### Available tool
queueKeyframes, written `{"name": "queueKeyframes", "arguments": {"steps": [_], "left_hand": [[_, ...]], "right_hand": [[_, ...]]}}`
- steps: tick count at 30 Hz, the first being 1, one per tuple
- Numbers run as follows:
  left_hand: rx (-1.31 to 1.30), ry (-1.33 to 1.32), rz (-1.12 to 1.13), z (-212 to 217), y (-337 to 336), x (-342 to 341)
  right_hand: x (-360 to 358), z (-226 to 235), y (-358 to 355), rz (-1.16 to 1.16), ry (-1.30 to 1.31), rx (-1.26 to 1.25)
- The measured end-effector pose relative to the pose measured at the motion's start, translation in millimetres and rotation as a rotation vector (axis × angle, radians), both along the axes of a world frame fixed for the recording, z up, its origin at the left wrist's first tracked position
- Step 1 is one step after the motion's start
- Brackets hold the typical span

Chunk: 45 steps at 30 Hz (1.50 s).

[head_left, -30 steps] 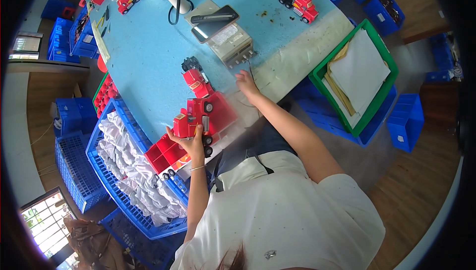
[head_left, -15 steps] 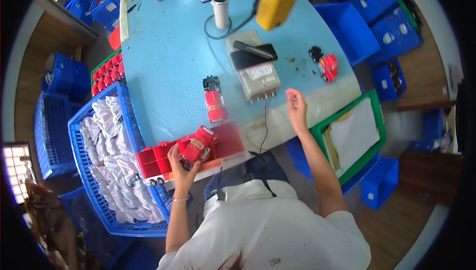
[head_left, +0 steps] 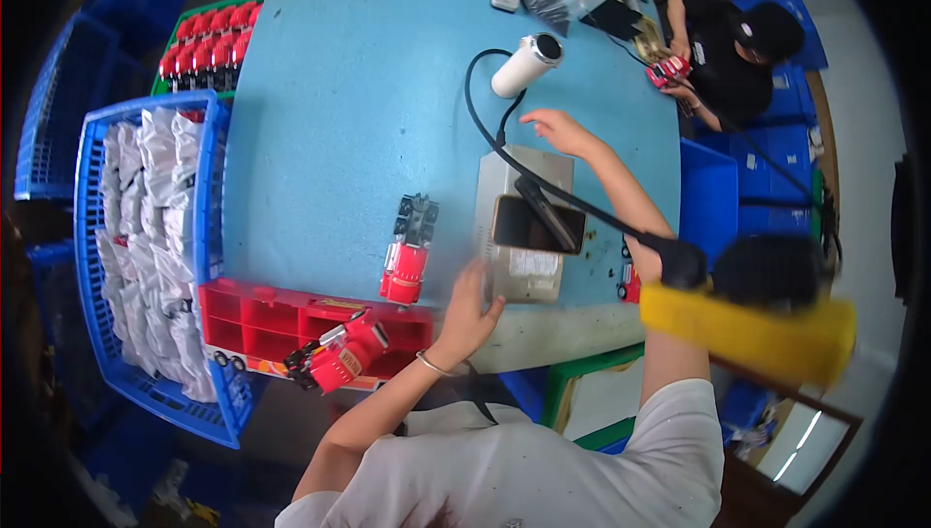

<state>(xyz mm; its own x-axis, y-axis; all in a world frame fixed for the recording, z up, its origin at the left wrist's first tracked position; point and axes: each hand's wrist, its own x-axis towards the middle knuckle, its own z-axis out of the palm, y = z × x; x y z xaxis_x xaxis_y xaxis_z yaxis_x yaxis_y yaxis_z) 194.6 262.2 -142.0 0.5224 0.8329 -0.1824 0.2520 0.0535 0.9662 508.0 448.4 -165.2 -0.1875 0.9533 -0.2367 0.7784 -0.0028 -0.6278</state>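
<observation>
My left hand point(head_left: 472, 315) is empty, its fingers apart, beside the near left corner of a grey box point(head_left: 529, 276). My right hand point(head_left: 562, 130) reaches over the far end of that box with fingers stretched out, just short of a white cylinder with a dark round end point(head_left: 519, 70). A black phone point(head_left: 514, 224) and a dark elongated object point(head_left: 543, 206) lie on the box. One red toy truck point(head_left: 349, 352) rests tilted on a red compartmented toy trailer point(head_left: 272, 320) at the table's near edge. Another red toy truck point(head_left: 404, 271) lies on the table left of the box.
A blue crate point(head_left: 87, 266) of white-wrapped items stands left of the table, near a green tray point(head_left: 160, 87) of red toy trucks. A yellow bar point(head_left: 747, 329) and black cable cross the right side. At far right a co-worker point(head_left: 732, 67) holds a red toy truck point(head_left: 667, 70).
My left hand has let go of the red truck on the trailer and moved right to the grey box. My right hand has reached forward toward the white cylinder. The whole view has shifted.
</observation>
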Motion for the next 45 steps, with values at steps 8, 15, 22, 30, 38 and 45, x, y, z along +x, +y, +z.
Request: {"name": "queueKeyframes", "arguments": {"steps": [8, 15, 22, 30, 38, 45], "left_hand": [[-0.175, -0.025, 0.096, -21, 23, 35], [-0.195, 0.033, 0.084, -18, 35, 36], [-0.108, 0.124, 0.087, -19, 28, 38], [-0.060, 0.169, 0.077, -17, 23, 36], [0.150, 0.202, -0.002, 36, 29, -24], [0.520, 0.378, -0.203, 79, 11, -124]], "right_hand": [[-21, -77, 67, 0.298, -0.136, -0.451], [-7, -81, 81, 0.320, 0.012, -0.713], [-8, -83, 69, 0.186, 0.203, -0.746], [-14, -76, 63, 0.186, 0.151, -0.738], [12, -25, -13, 0.016, 0.216, 0.039], [-14, 94, -268, -0.749, 0.075, 0.319]]}}
